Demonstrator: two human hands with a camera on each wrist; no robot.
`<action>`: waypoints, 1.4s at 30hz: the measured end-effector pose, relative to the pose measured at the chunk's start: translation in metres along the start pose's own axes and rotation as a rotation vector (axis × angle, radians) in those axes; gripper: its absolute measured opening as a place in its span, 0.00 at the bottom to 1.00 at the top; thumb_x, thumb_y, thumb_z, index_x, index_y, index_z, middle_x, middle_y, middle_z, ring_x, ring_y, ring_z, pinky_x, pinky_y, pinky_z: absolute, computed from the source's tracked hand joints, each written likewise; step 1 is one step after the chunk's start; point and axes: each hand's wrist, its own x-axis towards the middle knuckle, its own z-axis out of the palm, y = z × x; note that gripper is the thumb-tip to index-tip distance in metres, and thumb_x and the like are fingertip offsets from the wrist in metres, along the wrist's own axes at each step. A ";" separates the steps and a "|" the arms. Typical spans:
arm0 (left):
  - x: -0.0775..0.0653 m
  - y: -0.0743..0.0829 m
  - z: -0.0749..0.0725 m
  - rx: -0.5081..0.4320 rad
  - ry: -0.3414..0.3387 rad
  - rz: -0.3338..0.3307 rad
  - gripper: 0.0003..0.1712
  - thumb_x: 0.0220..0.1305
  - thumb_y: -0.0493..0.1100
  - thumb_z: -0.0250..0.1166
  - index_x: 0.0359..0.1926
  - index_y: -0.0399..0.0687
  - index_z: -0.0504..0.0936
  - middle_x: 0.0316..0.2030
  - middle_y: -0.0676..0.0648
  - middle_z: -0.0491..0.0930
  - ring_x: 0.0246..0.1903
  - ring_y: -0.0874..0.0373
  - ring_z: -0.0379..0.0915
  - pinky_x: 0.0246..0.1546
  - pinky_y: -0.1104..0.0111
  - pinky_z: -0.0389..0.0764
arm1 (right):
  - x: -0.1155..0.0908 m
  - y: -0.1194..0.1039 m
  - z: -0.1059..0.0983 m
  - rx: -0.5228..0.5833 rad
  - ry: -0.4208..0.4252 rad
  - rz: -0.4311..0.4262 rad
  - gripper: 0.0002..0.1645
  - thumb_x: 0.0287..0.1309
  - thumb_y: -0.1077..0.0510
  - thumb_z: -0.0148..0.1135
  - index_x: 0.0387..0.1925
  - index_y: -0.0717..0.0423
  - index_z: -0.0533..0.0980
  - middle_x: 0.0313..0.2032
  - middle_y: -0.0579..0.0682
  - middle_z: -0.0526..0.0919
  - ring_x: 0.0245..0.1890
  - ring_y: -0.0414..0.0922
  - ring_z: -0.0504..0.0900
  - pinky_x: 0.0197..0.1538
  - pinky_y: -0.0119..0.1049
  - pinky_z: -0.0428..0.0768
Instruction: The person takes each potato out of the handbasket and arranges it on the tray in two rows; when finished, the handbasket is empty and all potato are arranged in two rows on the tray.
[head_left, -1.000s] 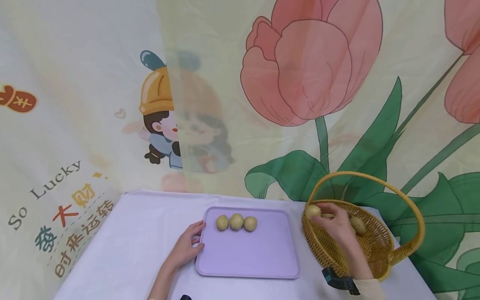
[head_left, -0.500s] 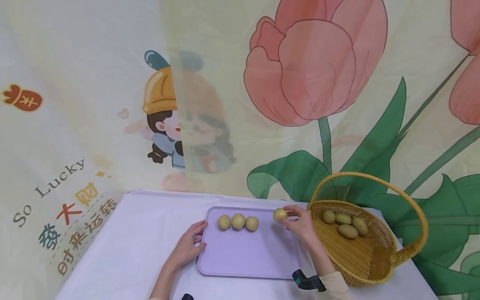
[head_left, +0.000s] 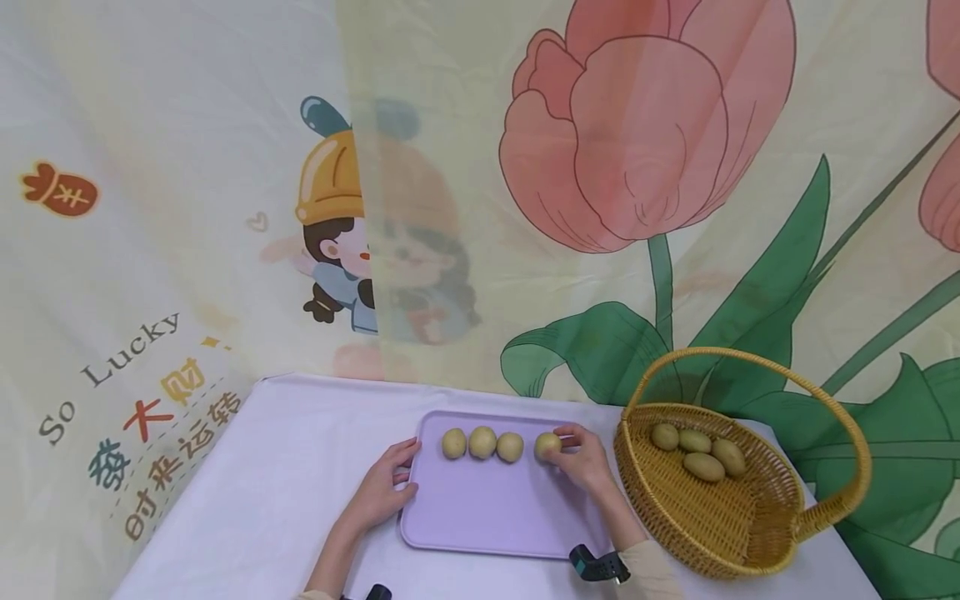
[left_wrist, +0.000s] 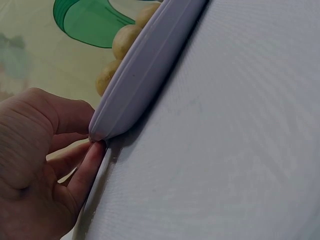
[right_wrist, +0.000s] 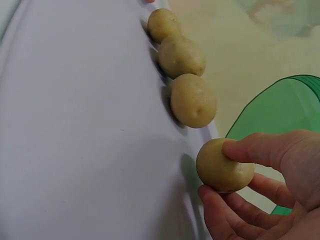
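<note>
Wall cloth [head_left: 165,167] reads "So Lucky" [head_left: 131,348] — plus "發大财" [head_left: 147,418] and "时来运转" [head_left: 192,451].

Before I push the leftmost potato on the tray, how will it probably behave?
The potato looks nearly round, so it may roll easily. Its neighbour sits close, so a push that way would probably bump it. The tray rim looks raised, so it might stop a slow roll.

The head view is bright and evenly lit; both wrist views are dimmer and greyer. Soft shadows lie beside the potatoes [right_wrist: 193,101] near the far edge of the tray [head_left: 495,512]; in the left wrist view a darker one runs beneath its rim.
</note>
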 end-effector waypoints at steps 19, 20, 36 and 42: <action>0.000 0.000 0.001 0.004 0.005 0.005 0.33 0.51 0.22 0.64 0.62 0.24 0.70 0.64 0.30 0.67 0.57 0.35 0.70 0.55 0.58 0.81 | 0.002 0.006 0.006 0.008 -0.020 -0.043 0.21 0.39 0.70 0.74 0.40 0.71 0.79 0.33 0.60 0.82 0.24 0.43 0.78 0.21 0.30 0.81; 0.001 0.000 0.001 0.003 0.005 0.005 0.33 0.51 0.22 0.63 0.62 0.23 0.70 0.64 0.30 0.67 0.58 0.35 0.70 0.55 0.57 0.81 | 0.002 0.006 0.006 0.005 -0.019 -0.053 0.21 0.40 0.70 0.74 0.40 0.71 0.79 0.33 0.60 0.82 0.25 0.43 0.78 0.21 0.30 0.81; -0.001 -0.003 0.002 0.001 0.003 0.028 0.33 0.51 0.22 0.63 0.61 0.22 0.70 0.64 0.29 0.67 0.58 0.34 0.70 0.54 0.56 0.81 | 0.000 0.011 0.011 -0.037 0.006 -0.090 0.17 0.40 0.68 0.74 0.38 0.68 0.82 0.31 0.58 0.85 0.33 0.49 0.82 0.27 0.29 0.80; 0.000 0.000 0.001 -0.005 0.008 0.022 0.33 0.51 0.22 0.64 0.61 0.23 0.70 0.64 0.30 0.68 0.57 0.35 0.70 0.54 0.56 0.81 | 0.001 0.009 0.009 -0.040 0.002 -0.068 0.16 0.45 0.66 0.73 0.38 0.68 0.82 0.35 0.59 0.85 0.34 0.49 0.82 0.29 0.30 0.81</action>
